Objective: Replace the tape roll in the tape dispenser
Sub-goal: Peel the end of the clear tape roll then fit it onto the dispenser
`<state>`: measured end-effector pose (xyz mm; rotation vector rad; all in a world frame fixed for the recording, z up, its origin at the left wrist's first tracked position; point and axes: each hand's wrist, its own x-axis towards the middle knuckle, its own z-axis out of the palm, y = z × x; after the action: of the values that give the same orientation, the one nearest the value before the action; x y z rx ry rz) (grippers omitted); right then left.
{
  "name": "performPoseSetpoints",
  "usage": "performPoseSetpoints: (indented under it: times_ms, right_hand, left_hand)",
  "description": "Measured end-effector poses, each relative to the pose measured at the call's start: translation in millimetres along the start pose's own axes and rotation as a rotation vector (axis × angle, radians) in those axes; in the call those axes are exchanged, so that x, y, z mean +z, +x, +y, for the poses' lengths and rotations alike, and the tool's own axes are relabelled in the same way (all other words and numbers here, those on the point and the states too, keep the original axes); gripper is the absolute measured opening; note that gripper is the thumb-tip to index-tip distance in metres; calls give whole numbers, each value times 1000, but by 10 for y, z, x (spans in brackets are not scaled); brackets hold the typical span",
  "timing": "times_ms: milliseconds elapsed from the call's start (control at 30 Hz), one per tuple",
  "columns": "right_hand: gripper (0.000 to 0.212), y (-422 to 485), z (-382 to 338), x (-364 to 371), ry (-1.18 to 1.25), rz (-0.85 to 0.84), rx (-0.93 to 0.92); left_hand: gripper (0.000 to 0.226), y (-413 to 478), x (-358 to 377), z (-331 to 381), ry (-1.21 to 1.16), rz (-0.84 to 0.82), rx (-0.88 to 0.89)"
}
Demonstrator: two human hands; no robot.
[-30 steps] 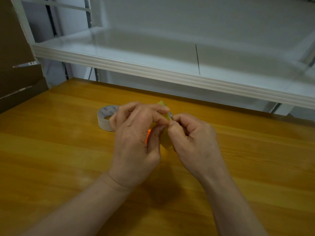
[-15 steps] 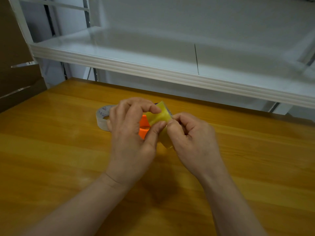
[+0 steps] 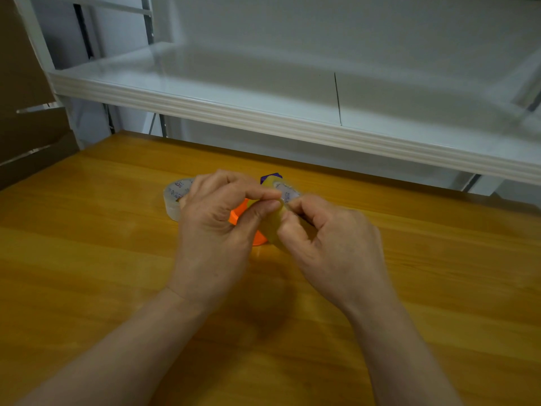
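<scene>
While mid-table [image 3: 87, 259], left hand [image 3: 216, 227] on tape [image 3: 272, 230].

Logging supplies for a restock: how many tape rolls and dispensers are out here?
Tape rolls: 2, the flat roll on the table and the held roll
Orange dispenser: 1
Total: 3
</scene>
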<state>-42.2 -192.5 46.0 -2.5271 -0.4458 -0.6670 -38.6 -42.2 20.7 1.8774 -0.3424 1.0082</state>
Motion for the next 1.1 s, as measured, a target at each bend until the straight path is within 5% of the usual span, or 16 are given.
performPoseSetpoints:
  times_ms: [300, 567, 800, 1100]
  right_hand:
    - [24, -4, 6, 33, 58, 1, -31]
    - [37, 7, -1, 97, 318, -36, 25]
    - [10, 26, 2, 60, 541, -119, 56]
    - [13, 42, 61, 50, 687, -83, 68]
  left_hand:
    - [1, 19, -5, -25, 148, 30, 116]
    - [27, 19, 48, -33, 341, 77, 209]
    - [20, 39, 62, -25, 456, 108, 341]
    - [15, 35, 42, -14, 357, 17, 383]
